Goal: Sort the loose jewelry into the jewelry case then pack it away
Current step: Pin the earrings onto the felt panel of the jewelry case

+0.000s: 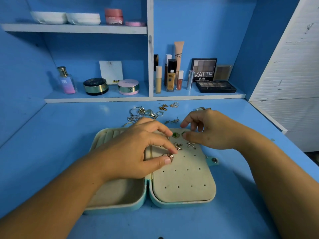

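Note:
An open teal jewelry case (183, 203) with beige lining lies flat on the blue desk. Its right panel has rows of small holes and carries a green stone earring (176, 135), a sparkly butterfly earring (177, 146) and a starfish earring (191, 144). My left hand (138, 149) pinches a rose-gold sparkly earring (168, 156) between thumb and forefinger over that panel. My right hand (210, 130) hovers at the panel's top right, its thumb on a second green earring (183, 133), mostly hidden. Loose jewelry (146, 112) lies behind the case.
More loose gold pieces (164, 107) and small studs (172, 121) lie on the desk (51, 135) beyond the case. A low shelf (138, 99) behind holds a perfume bottle, compacts, foundation bottles and eyeshadow palettes. A white slatted panel (284, 75) stands at right.

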Available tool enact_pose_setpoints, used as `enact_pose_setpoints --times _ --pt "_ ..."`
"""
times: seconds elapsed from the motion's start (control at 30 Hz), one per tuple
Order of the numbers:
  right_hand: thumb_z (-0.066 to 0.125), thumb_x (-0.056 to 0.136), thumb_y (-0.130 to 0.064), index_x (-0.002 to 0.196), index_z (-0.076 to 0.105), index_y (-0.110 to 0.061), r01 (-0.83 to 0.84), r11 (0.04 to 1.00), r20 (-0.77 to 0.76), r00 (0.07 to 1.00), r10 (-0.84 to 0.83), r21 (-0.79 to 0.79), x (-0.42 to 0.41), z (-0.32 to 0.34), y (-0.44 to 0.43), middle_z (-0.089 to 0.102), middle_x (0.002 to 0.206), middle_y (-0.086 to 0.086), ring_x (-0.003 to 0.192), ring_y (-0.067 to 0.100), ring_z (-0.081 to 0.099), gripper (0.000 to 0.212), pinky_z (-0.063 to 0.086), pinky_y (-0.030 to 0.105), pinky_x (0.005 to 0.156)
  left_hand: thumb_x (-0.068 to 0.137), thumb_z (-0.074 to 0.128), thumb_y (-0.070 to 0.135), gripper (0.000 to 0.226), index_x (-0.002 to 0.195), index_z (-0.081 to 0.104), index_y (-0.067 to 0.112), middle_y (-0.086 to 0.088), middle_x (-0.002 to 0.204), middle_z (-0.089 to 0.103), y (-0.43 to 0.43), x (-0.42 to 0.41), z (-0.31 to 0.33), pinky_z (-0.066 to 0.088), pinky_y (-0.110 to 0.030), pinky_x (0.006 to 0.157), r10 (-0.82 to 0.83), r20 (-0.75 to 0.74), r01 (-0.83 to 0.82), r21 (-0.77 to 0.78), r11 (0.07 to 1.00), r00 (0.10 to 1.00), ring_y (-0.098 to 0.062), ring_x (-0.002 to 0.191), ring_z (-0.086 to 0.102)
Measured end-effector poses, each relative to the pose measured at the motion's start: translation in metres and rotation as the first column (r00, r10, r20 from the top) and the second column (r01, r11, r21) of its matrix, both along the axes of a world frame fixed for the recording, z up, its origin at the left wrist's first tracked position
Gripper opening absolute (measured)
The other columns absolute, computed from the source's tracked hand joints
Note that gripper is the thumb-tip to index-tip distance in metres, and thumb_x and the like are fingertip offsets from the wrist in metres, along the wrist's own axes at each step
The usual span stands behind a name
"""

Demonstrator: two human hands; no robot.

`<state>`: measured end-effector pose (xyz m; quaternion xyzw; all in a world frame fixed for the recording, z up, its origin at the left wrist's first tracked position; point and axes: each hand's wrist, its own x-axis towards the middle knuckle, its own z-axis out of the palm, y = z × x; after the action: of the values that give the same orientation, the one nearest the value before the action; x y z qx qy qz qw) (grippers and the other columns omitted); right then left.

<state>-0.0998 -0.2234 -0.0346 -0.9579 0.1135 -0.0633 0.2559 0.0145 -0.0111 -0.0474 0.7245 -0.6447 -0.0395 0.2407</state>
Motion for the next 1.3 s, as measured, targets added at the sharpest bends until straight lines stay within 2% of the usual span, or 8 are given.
enact_pose_setpoints --times 0.33,0.67,0.73,0.87,0.93,1.03,1.1,1.3 --pt "0.065 0.084 -0.041 0.098 0.063 -0.03 0.034 0.999 -0.028 0.999 -0.033 0.023 0.0041 -0.003 0.0017 0.052 0.072 -0.009 0.062 0.006 0.048 0.019 0.037 0.021 0.059 0.086 0.053 0.055 0.022 0.088 0.067 0.038 0.022 0.099 0.057 -0.0037 -0.0023 -0.0001 0.044 -0.027 0.09 -0.021 0.08 0.025 -0.057 0.998 0.997 -0.006 0.107 0.05" --pt "0.065 0.085 -0.038 0.092 0.062 -0.035 0.038 0.999 -0.015 0.999 -0.038 0.028 0.0017 -0.001 0.0024 0.056 0.079 -0.011 0.066 0.007 0.053 0.009 0.039 0.02 0.059 0.087 0.066 0.031 0.007 0.083 0.064 0.036 0.022 0.104 0.069 -0.0064 0.0015 0.0016 0.046 -0.022 0.084 0.099 -0.384 -0.17 -0.156 0.973 0.918 0.007 0.093 0.062" --pt "0.065 0.085 -0.038 0.094 0.062 -0.035 0.037 0.999 -0.021 0.999 -0.037 0.024 0.0015 -0.0004 0.0027 0.057 0.08 -0.011 0.068 0.008 0.054 0.01 0.041 0.021 0.06 0.087 0.064 0.036 0.009 0.078 0.062 0.038 0.02 0.105 0.071 -0.0069 0.0034 0.0005 0.049 -0.032 0.089 0.071 -0.502 -0.168 -0.152 0.974 0.862 -0.002 0.096 0.066" --pt "0.066 0.085 -0.036 0.094 0.063 -0.033 0.048 0.998 -0.014 0.999 -0.047 0.046 0.0029 -0.0005 0.0037 0.055 0.075 -0.01 0.064 0.006 0.051 0.01 0.041 0.021 0.06 0.09 0.061 0.038 0.012 0.078 0.059 0.039 0.009 0.102 0.074 -0.007 0.0069 0.0002 0.052 -0.054 0.086 0.027 -0.623 -0.152 -0.15 0.977 0.782 -0.05 0.09 0.063" --pt "0.067 0.084 -0.035 0.094 0.065 -0.031 0.061 0.995 -0.009 0.998 -0.06 0.076 0.004 -0.001 0.0033 0.054 0.071 -0.01 0.06 0.005 0.05 0.011 0.039 0.02 0.059 0.09 0.06 0.039 0.011 0.08 0.059 0.034 0.007 0.093 0.075 -0.0073 0.0068 0.0006 0.049 -0.044 0.07 0.043 -0.618 -0.172 -0.15 0.974 0.785 -0.035 0.071 0.059" --pt "0.069 0.083 -0.034 0.093 0.066 -0.03 0.077 0.988 -0.009 0.997 -0.076 0.135 0.004 -0.0009 0.0029 0.054 0.068 -0.009 0.057 0.005 0.049 0.011 0.04 0.02 0.058 0.08 0.059 0.042 0.012 0.084 0.061 0.03 0.01 0.083 0.072 -0.0064 0.0066 -0.0013 0.048 -0.029 0.069 0.101 -0.53 -0.205 -0.141 0.968 0.842 -0.005 0.069 0.062" --pt "0.07 0.082 -0.033 0.091 0.067 -0.03 0.085 0.981 -0.008 0.996 -0.085 0.172 0.0032 -0.0001 0.0031 0.054 0.069 -0.007 0.057 0.006 0.048 0.01 0.04 0.021 0.058 0.081 0.062 0.045 0.011 0.085 0.065 0.035 0.012 0.083 0.07 -0.0054 0.0064 -0.0022 0.052 -0.032 0.07 0.141 -0.416 -0.211 -0.128 0.969 0.898 -0.01 0.073 0.063" --pt "0.072 0.081 -0.033 0.092 0.069 -0.029 0.141 0.949 -0.005 0.989 -0.146 0.283 0.0012 0.0058 0.005 0.048 0.067 -0.008 0.048 0.001 0.041 0.012 0.033 0.012 0.046 0.087 0.068 0.034 0.004 0.09 0.07 0.032 0.018 0.085 0.065 -0.0058 0.0023 -0.0003 0.04 -0.006 0.074 0.187 -0.091 -0.197 -0.115 0.974 0.978 0.001 0.091 0.058"
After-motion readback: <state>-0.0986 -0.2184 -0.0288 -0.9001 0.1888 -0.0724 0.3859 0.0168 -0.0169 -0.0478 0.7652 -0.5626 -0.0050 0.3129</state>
